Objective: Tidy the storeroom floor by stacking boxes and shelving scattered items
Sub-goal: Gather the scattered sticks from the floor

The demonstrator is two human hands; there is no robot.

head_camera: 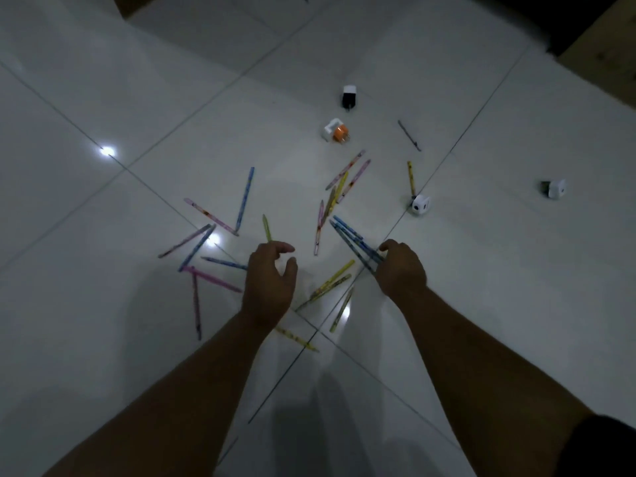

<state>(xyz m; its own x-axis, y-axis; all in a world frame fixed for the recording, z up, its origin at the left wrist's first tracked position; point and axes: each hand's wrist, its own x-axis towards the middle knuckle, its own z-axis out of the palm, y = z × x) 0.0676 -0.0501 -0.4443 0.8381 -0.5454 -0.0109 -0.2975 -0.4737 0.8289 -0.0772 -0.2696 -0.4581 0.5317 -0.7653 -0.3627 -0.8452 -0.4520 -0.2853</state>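
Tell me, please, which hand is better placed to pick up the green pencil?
Left: the left hand is empty, its fingers next to the green pencil, while the right hand grips blue pencils.

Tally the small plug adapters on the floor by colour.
Black and white adapter: 1
Orange and white adapter: 1
Mostly white adapters: 2
Total: 4

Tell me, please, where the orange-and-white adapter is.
In the head view the orange-and-white adapter lies on the floor, right of centre, between the black-and-white adapter farther off and the pencils nearer.
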